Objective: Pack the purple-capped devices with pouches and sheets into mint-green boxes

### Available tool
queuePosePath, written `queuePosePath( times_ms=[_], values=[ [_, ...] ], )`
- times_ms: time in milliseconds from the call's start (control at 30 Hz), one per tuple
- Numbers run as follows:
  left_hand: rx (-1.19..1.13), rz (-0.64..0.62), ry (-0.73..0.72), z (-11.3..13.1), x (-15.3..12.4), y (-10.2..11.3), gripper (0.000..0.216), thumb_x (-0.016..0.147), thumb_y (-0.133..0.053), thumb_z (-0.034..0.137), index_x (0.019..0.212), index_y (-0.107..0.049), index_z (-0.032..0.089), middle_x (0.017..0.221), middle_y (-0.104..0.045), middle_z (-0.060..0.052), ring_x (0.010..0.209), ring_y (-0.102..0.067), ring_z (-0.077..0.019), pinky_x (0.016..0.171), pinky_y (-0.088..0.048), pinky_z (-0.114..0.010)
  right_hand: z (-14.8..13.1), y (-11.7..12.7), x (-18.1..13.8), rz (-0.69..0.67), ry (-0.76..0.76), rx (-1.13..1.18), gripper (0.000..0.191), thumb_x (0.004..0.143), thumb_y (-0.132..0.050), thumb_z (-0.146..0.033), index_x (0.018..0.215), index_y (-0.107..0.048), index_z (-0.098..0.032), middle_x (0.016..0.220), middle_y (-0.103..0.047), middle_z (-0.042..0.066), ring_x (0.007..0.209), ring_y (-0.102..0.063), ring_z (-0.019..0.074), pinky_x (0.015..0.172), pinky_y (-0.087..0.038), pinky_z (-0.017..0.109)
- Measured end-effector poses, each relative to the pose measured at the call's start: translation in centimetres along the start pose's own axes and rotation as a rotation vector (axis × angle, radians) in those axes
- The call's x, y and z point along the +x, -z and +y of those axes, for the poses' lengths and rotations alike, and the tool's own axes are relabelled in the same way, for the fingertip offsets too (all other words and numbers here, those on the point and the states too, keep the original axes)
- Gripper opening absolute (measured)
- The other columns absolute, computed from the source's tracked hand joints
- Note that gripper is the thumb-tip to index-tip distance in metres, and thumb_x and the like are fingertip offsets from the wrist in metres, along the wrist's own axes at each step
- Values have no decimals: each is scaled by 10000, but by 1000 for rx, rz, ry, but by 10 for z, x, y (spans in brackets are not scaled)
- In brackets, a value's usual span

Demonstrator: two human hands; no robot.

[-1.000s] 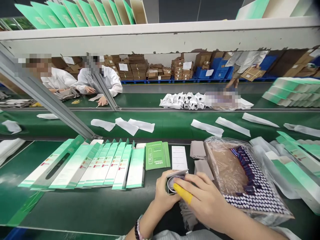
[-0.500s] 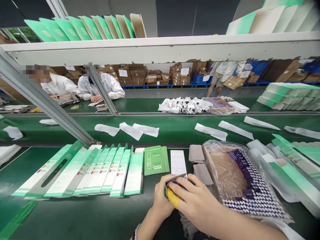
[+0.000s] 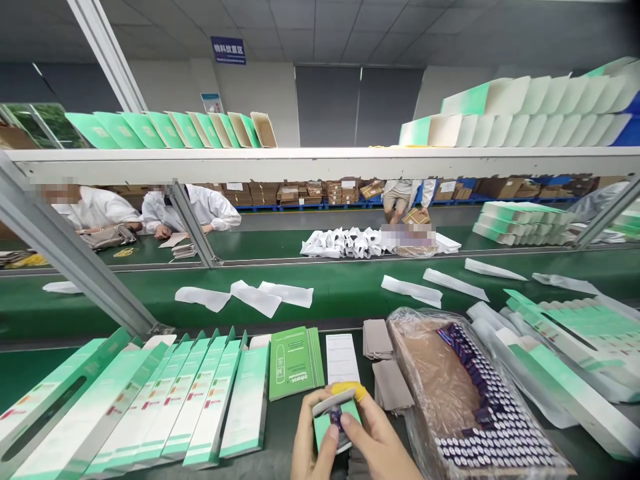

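Note:
A small green-and-white carton (image 3: 320,435) is held between both hands near the bottom centre, its open end turned towards me. My left hand (image 3: 306,440) wraps its left side, thumb at the opening. On the other side, my right hand (image 3: 376,437) grips the carton with a yellow finger cot (image 3: 350,389) on one finger behind the raised flap. Dark purple batteries (image 3: 336,417) show in the opening, and the right thumb touches them. Just beyond lie a white printed sheet (image 3: 343,360), green booklets (image 3: 295,363) and folded grey pouches (image 3: 393,385).
Tall green-and-white boxes (image 3: 245,400) lean in a row on the left. At right sits a plastic-lined tray (image 3: 425,360) of batteries beside more boxes (image 3: 565,380). White sleeves (image 3: 256,298) lie on the green conveyor (image 3: 345,293). A shelf (image 3: 320,163) crosses above; co-workers are beyond.
The view has tipped upward. Both hands have turned the carton so its open end faces me, and the right thumb has come to the batteries inside. A far person has bent towards the bench.

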State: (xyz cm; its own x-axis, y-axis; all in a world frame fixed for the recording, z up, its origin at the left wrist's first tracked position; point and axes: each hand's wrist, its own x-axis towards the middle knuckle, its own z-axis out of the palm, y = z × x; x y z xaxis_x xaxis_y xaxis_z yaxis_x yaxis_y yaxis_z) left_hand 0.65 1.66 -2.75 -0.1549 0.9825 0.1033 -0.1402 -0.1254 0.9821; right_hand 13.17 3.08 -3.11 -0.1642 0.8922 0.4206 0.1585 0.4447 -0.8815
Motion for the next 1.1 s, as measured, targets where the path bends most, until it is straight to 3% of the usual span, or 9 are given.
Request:
queuePosePath(
  times_ms=[100, 200, 333, 433, 533, 667, 833, 1000, 1100],
  values=[
    [68, 72, -192, -3, 0, -4, 268, 892, -597, 430, 1064, -662, 236, 1057, -716, -89, 1038, -672, -275, 864, -571, -339, 9, -11, -1, 86, -15, 206, 370, 975, -490, -428, 1286, -537, -232, 1198, -690, 136, 1089, -680, 262, 873, -574, 370],
    [79, 83, -575, -9, 9, 3, 132, 920, -586, 275, 1031, -659, 282, 956, -736, -62, 926, -700, -245, 796, -588, -371, 12, -11, -1, 135, -54, 328, 326, 929, -565, -455, 1154, -615, -225, 1120, -712, 128, 979, -714, 272, 800, -593, 368],
    [238, -166, -961, -13, 29, 28, 219, 878, -646, 439, 1009, -668, 265, 902, -766, -89, 872, -733, -282, 728, -628, -425, 4, 12, 0, 36, 6, 163, 344, 982, -444, -448, 1063, -667, -199, 1228, -665, 170, 1083, -673, 298, 855, -577, 416],
    [324, -309, -941, -11, 36, 43, 281, 851, -665, 484, 959, -652, 225, 902, -766, -125, 918, -732, -307, 754, -637, -444, -10, 32, 4, -161, 124, -82, 341, 952, -542, -431, 1199, -617, -209, 1329, -608, 162, 1254, -562, 286, 1027, -478, 443],
    [369, -349, -898, -7, 35, 48, 106, 829, -714, 194, 905, -644, 222, 919, -762, -101, 939, -728, -284, 776, -636, -407, -18, 43, 10, -287, 280, -253, 383, 963, -561, -301, 1334, -515, -217, 1283, -633, 137, 1212, -583, 228, 1034, -480, 383],
    [355, -346, -761, 1, 31, 44, 109, 826, -722, 155, 905, -674, 212, 933, -753, -89, 972, -714, -263, 807, -624, -377, -17, 46, 21, -355, 399, -317, 401, 980, -540, -271, 1374, -479, -237, 1277, -628, 124, 1146, -591, 212, 997, -497, 373],
    [246, -340, -601, 6, 28, 41, 93, 852, -717, 265, 922, -683, 215, 911, -747, -76, 935, -717, -239, 806, -621, -354, -29, 47, 27, -312, 313, -237, 249, 966, -574, -287, 1203, -620, -229, 1162, -680, 94, 1026, -642, 185, 923, -526, 317],
    [314, -370, -802, 2, 34, 46, 125, 873, -691, 263, 979, -677, 199, 962, -761, -112, 976, -726, -266, 826, -629, -392, -45, 52, 29, -424, 212, -338, 258, 951, -588, -223, 1204, -630, -205, 1196, -669, 103, 1074, -636, 176, 958, -505, 271],
    [360, -366, -937, 2, 37, 46, 153, 899, -657, 280, 1043, -683, 233, 958, -775, -86, 958, -740, -261, 848, -628, -432, -42, 54, 30, -469, 289, -418, 289, 961, -551, -203, 1245, -606, -192, 1221, -655, 123, 1097, -625, 196, 961, -509, 299]
  ],
)
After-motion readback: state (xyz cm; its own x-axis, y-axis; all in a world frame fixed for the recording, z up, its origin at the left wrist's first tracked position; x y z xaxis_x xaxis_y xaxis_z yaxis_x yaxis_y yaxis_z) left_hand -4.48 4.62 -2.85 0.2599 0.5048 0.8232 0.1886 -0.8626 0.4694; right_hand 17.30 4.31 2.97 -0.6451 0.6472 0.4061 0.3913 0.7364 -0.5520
